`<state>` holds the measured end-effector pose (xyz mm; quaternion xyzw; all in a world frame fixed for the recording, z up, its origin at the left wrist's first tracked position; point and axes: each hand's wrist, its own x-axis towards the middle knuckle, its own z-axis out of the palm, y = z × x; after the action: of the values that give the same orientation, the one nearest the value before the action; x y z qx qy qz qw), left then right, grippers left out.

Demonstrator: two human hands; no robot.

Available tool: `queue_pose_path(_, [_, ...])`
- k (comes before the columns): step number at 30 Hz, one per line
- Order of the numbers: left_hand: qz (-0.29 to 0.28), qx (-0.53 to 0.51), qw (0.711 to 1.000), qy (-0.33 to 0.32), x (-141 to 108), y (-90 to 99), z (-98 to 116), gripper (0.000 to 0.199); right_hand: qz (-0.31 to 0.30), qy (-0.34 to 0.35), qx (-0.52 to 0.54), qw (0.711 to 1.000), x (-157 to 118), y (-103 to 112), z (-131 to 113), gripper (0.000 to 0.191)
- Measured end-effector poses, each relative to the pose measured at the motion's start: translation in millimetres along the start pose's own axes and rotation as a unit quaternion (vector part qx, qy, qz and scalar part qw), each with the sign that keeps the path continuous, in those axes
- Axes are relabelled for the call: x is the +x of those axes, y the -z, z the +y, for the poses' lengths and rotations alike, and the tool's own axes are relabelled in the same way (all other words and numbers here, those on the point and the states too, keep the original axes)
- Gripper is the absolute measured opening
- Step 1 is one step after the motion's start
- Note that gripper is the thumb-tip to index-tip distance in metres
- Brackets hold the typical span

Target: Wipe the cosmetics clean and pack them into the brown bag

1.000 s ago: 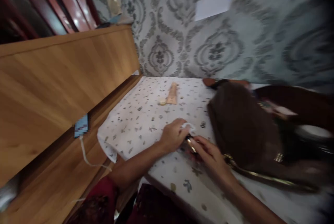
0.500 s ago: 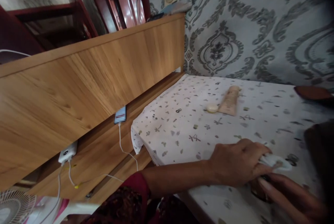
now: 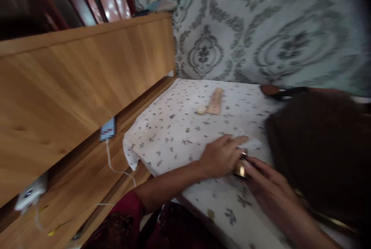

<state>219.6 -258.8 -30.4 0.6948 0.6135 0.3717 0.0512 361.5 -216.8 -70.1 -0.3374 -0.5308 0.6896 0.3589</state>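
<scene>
Head view: right hand [image 3: 265, 179] holds gold item [image 3: 241, 170]; tube [image 3: 215, 103] markings blurred.

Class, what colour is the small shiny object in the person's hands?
The object is gold with dark parts; head view.

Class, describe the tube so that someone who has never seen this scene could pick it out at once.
Below the patterned wall lies a white printed cloth. On it, between the wall and the left hand, is the peach tube. Long and narrowing toward the wall, it differs from the small, round, pale thing beside its wider end.
</scene>
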Motion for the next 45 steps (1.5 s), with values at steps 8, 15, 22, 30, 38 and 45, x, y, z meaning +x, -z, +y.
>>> queue_pose_path(8, [0.019,-0.141,0.989,-0.038,-0.9,-1.7,-8.7,0.039,-0.015,-0.039,0.126,0.991,-12.7,-12.9,-27.9,0.04])
queue_pose_path(15, [0.004,-0.133,0.987,-0.09,-3.1,3.1,-7.8,0.037,-0.019,-0.019,0.157,0.987,-9.9,-7.8,-25.5,0.037])
queue_pose_path(22, [-0.038,-0.093,0.99,-0.102,-15.0,19.5,-4.7,0.034,0.005,0.0,0.181,0.984,-6.9,-5.0,-26.4,0.054])
queue_pose_path(30, [-0.059,-0.004,0.997,-0.041,-48.3,41.5,-22.6,0.033,-0.038,0.027,0.099,0.994,-7.9,-4.7,-20.5,0.041])
queue_pose_path(38, [0.014,0.038,0.999,-0.027,-55.9,35.4,0.3,0.035,-0.001,0.182,-0.175,0.968,-13.6,-2.6,-27.6,0.019])
queue_pose_path(45, [-0.03,0.137,0.99,-0.016,-52.1,20.5,7.9,0.035,0.022,0.156,-0.174,0.972,-10.6,1.1,-25.0,0.018])
